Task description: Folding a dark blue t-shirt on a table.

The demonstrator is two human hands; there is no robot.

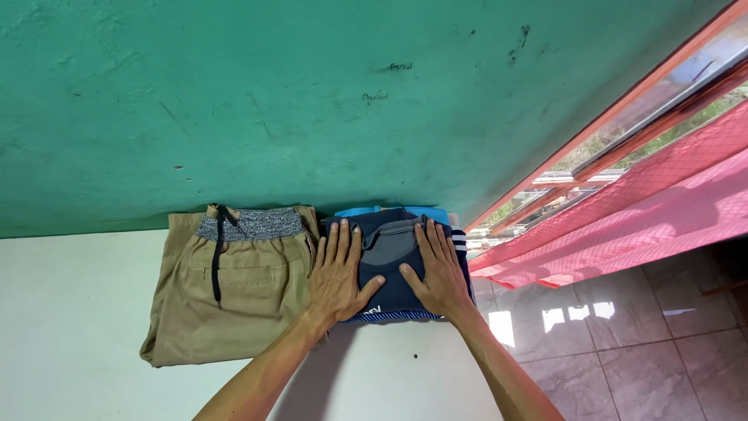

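White tabletop [70, 327] against a green wall [234, 101]; left hand [336, 273] and right hand [440, 273], both open and flat, press the folded dark garment [389, 234] to hold its fold; khaki shorts [234, 288] at nine o'clock.

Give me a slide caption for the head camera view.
Both hands, left and right, press flat on a folded navy garment beside folded khaki shorts.

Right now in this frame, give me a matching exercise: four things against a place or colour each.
Things:
1. folded dark garment
2. khaki shorts
3. red mesh curtain
4. wall

Descriptions:
A. green
B. hanging at the window
C. under left hand and right hand
D. folded beside the hands, grey waistband

Pairs: 1-C, 2-D, 3-B, 4-A
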